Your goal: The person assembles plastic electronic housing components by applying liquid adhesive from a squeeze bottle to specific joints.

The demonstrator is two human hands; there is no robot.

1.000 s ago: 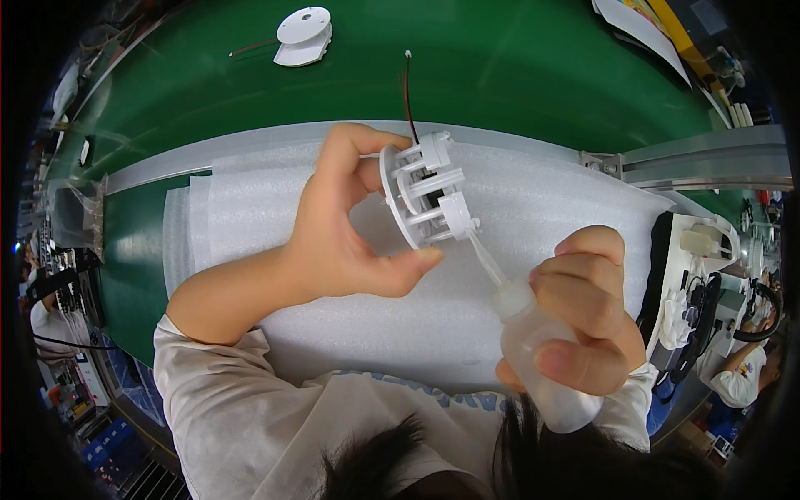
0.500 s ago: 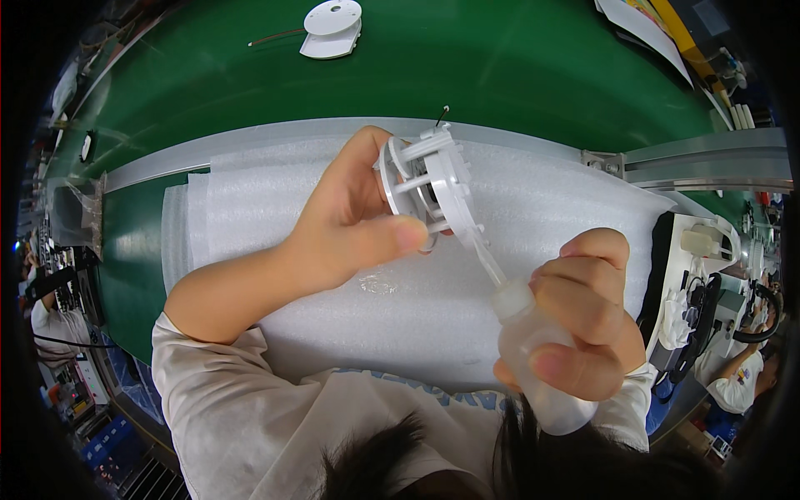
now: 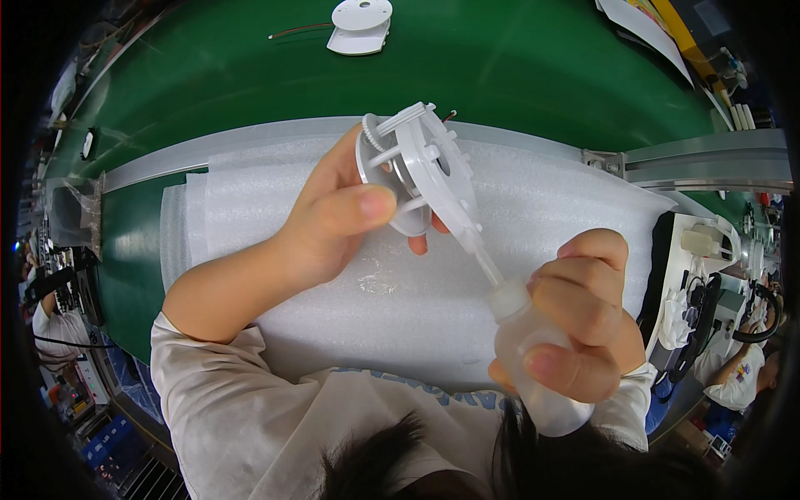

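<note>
White plastic assembly (image 3: pixel 429 171) is up off the foam sheet (image 3: pixel 408 329), around the middle of the scene, tilted in your left hand (image 3: pixel 321 212). Your left grip is clamped on its left side, thumb over the near edge and a fingertip showing beneath. Your right hand (image 3: pixel 583 312) is wrapped around a translucent squeeze bottle (image 3: pixel 517 337), its nozzle (image 3: pixel 488 265) slanting far and left to the assembly's near right end. The tip overlaps that end; you cannot tell from here whether it touches or sits just short.

As for progress, the assembly's two plates already stand joined by posts, with a ridged ring showing on the far left side and a small wire connector (image 3: pixel 452 114) poking out beyond. Work with the bottle looks under way at that one end, but whether any liquid has come out, or how many spots remain, doesn't show. A glossy patch (image 3: pixel 379 283) marks the foam near your left hand; it could be wet or just creased.

Farther off, a second white part (image 3: pixel 358 40) with a thin wire lies on the green desk (image 3: pixel 517 75), well apart from both your hands; whether it is finished or waiting can't be told.
</note>
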